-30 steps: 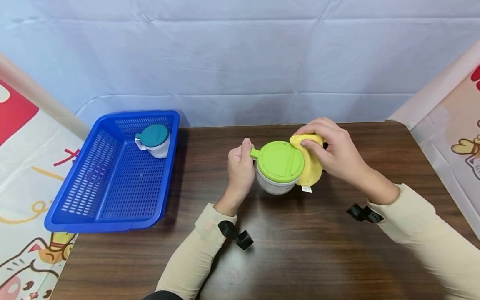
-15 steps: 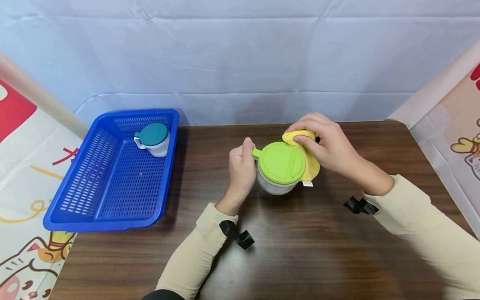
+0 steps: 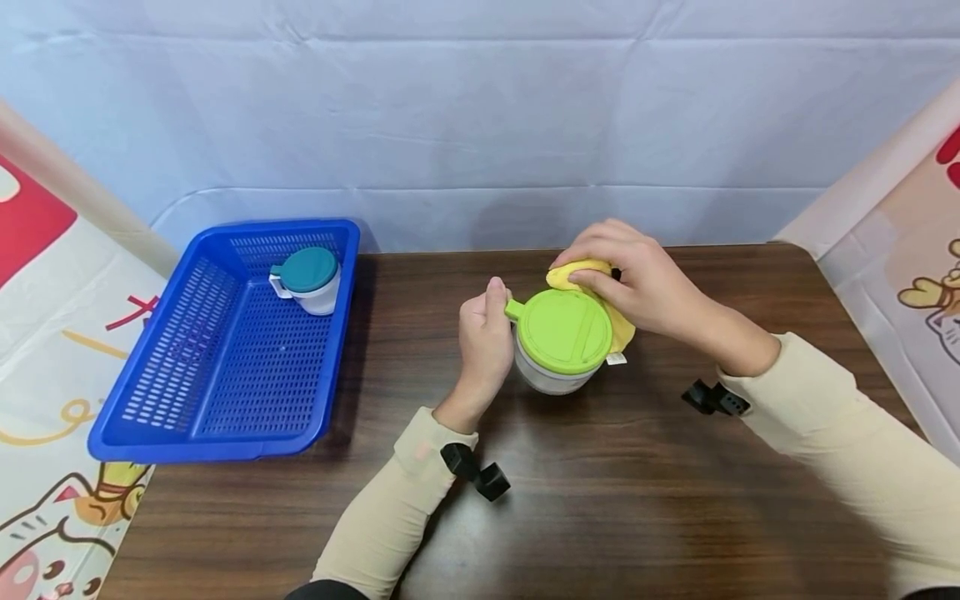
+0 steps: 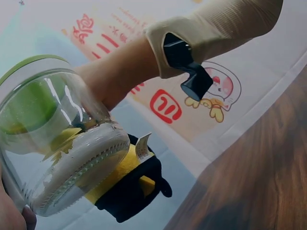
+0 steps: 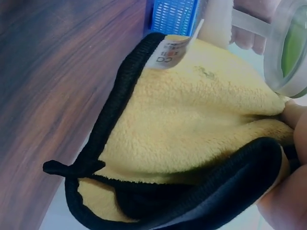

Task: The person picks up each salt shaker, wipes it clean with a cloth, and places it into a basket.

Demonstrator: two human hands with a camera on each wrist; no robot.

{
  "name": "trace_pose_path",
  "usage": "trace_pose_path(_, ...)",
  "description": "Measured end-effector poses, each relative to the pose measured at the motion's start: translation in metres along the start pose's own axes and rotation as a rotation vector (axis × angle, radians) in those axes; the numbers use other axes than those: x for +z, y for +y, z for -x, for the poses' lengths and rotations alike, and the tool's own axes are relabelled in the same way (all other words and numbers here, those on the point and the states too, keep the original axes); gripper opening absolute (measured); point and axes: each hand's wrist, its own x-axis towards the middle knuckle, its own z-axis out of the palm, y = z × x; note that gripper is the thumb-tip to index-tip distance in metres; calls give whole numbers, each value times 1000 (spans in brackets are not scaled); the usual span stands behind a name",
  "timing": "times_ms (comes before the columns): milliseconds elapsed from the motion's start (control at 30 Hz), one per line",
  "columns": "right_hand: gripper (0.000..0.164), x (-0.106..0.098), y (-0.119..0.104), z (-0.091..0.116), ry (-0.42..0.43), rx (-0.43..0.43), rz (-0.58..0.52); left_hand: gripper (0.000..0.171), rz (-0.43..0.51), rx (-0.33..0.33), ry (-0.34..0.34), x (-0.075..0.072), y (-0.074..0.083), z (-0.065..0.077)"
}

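My left hand (image 3: pixel 485 343) grips the handle of a clear glass seasoning jar (image 3: pixel 553 379) with a lime green lid (image 3: pixel 564 331), thumb up along the handle. A white layer shows low in the glass jar (image 4: pixel 72 177) in the left wrist view. My right hand (image 3: pixel 637 277) pinches a yellow cleaning cloth (image 3: pixel 621 330) at the jar's far right side, just behind the lid. The cloth (image 5: pixel 177 115) has black edging, a loop and a white label in the right wrist view; it hangs folded down beside the glass.
A blue plastic basket (image 3: pixel 332 375) stands at the left of the dark wooden table (image 3: pixel 600 517). Inside its far right corner sits a similar jar with a teal lid (image 3: pixel 308 269). A pale cloth backdrop (image 3: pixel 480 125) rises behind the table's far edge.
My right hand has slid leftward with the cloth, round the far side of the jar, so more of the cloth is hidden behind the lid. The left hand and jar stay nearly still.
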Motion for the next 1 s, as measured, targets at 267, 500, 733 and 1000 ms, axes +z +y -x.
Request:
trace_pose_path(267,27,1,-1,-9,-76,-60,32,56,-9,21,-5,1,-1,2)
trace_pose_path(500,22,5,-5,-18,-104,-185,68,56,-2,18,-5,4,-1,3)
trace_pose_path(733,21,4,-9,-25,-171,-286,96,55,-21,11,-16,5,-1,5)
trace_pose_path(1000,21,-6,-16,-32,-367,-252,140,56,-6,26,-46,9,-5,10)
